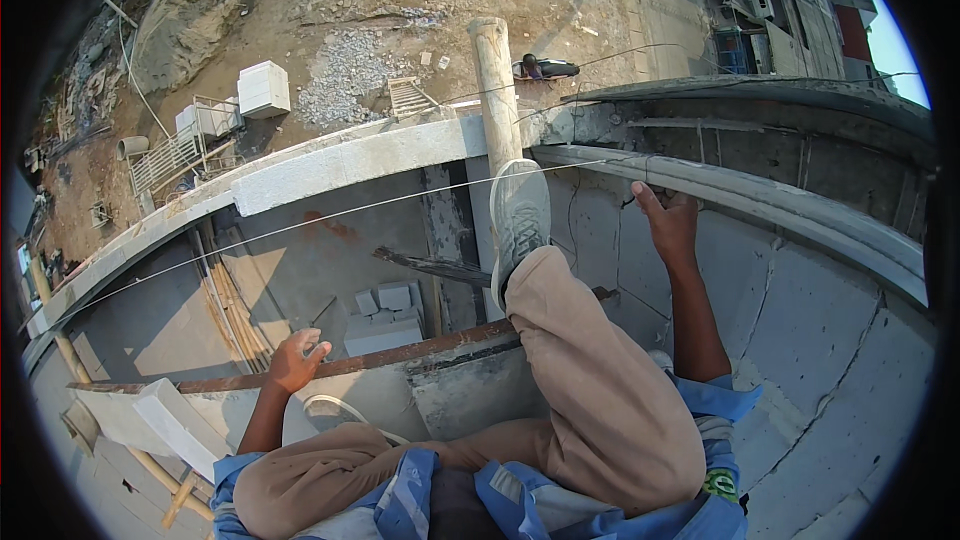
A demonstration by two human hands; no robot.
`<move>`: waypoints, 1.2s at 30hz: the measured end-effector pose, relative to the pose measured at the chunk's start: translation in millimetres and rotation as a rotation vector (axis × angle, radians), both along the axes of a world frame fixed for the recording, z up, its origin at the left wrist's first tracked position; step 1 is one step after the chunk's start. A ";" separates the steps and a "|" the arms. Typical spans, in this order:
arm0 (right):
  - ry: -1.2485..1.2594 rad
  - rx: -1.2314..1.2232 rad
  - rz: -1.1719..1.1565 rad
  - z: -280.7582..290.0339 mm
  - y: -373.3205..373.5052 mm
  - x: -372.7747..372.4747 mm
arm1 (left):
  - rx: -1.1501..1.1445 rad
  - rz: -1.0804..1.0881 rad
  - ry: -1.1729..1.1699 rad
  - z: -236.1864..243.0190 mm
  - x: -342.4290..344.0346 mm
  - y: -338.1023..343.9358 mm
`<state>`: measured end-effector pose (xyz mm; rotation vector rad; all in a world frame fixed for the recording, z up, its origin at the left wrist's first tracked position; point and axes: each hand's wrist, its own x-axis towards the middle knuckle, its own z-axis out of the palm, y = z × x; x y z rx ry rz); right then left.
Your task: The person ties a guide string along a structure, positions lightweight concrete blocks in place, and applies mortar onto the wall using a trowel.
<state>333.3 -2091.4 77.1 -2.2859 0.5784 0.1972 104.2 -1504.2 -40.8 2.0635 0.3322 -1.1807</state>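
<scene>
A white block (350,166) is covering only part of the ledge (180,220); the left hand (293,362) is hanging half-open, empty; the right hand (672,225) is touching a grey beam (800,214), grip unclear.

Building site with gravel (345,80), white blocks (265,92)

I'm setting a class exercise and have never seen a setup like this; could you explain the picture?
There is no machine here: these are a person's bare hands, seen from a wide camera worn on the head, looking down, so straight edges bend. The left hand holds nothing and is near a brown beam. The right hand is at a grey ledge; whether it grips is unclear. Beyond the wearer's shoe is a wooden post. Pale blocks lie below.
</scene>
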 end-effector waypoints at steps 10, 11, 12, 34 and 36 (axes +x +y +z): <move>0.007 0.086 0.002 -6.9 -0.7 -0.1 | 0.022 0.062 -0.053 34.8 6.7 -6.6; -0.004 0.112 0.003 -5.5 -4.6 -2.9 | 0.017 0.087 -0.066 40.8 11.6 -8.5; -0.015 0.101 -0.024 -3.2 -5.8 -4.8 | 0.005 0.060 -0.075 40.7 10.4 -5.7; 0.015 0.172 0.468 -41.5 100.2 -6.9 | 0.138 0.253 -0.079 76.1 -88.1 55.3; 0.084 0.431 0.459 -11.3 122.7 -15.6 | 0.088 0.496 -0.048 83.7 -92.3 51.1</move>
